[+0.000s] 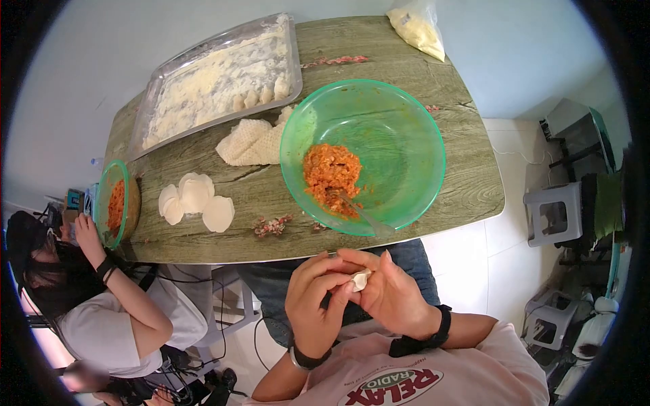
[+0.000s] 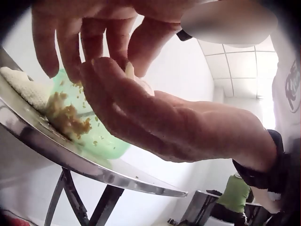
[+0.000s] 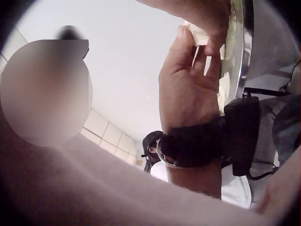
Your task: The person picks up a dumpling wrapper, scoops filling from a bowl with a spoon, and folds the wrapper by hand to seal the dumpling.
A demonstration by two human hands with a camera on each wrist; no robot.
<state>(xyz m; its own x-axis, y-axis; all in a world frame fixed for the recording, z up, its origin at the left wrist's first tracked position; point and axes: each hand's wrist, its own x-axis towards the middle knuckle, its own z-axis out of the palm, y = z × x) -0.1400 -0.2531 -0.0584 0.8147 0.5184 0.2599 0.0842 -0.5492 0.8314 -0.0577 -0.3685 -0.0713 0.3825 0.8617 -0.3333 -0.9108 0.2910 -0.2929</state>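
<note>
In front of my chest, both hands hold a small folded dumpling (image 1: pixel 360 280) in pale dough. My left hand (image 1: pixel 311 301) pinches it between thumb and forefinger, the other fingers bent behind. My right hand (image 1: pixel 401 298) grips its other side, the thumb raised near it. From the right wrist, the dough (image 3: pixel 200 35) shows at the left thumb tip, partly covered by the fingers. Just beyond the hands stands a green bowl (image 1: pixel 406 169) with orange-red filling (image 1: pixel 332 172) and a metal spoon (image 1: pixel 369 218) leaning in it. Several round wrappers (image 1: pixel 218 214) lie to its left.
A floured metal tray (image 1: pixel 210 88) holding several dumplings stands at the back left, near a crumpled pale cloth (image 1: pixel 250 142). A bag of yellowish flour (image 1: pixel 418 30) sits at the far edge. Another person (image 1: pixel 135 325) sits left by a second filling bowl (image 1: pixel 118 206). Grey stools (image 1: pixel 554 215) stand right.
</note>
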